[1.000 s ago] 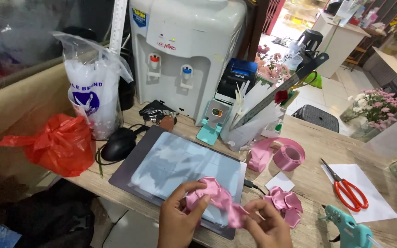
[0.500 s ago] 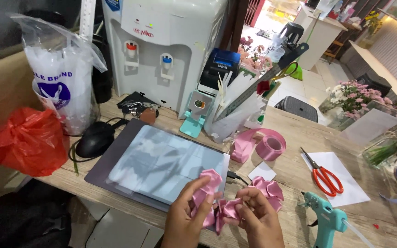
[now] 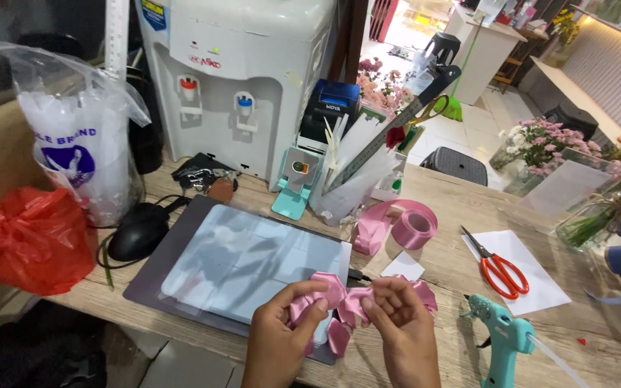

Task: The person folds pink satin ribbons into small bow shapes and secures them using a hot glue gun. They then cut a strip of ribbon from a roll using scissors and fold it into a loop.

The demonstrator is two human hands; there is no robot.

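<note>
Wooden table (image 3: 461, 197) runs across the view. White water dispenser (image 3: 235, 79) at the back, red and blue taps facing out. Closed laptop (image 3: 242, 262), grey, lies flat near the front edge; black mouse (image 3: 138, 231) just left of it. Red plastic bag (image 3: 26, 241) slumped at far left, clear plastic bag (image 3: 80, 144) upright behind it. Roll of pink ribbon (image 3: 405, 224) right of the laptop. Red-handled scissors (image 3: 496, 264) on a white sheet; teal glue gun (image 3: 501, 343) near the front right. Left hand (image 3: 282, 341) and right hand (image 3: 400, 327) both pinch shut on a folded pink ribbon bow (image 3: 346, 305), held over the laptop's near right corner, loops bunched between the fingertips.
</note>
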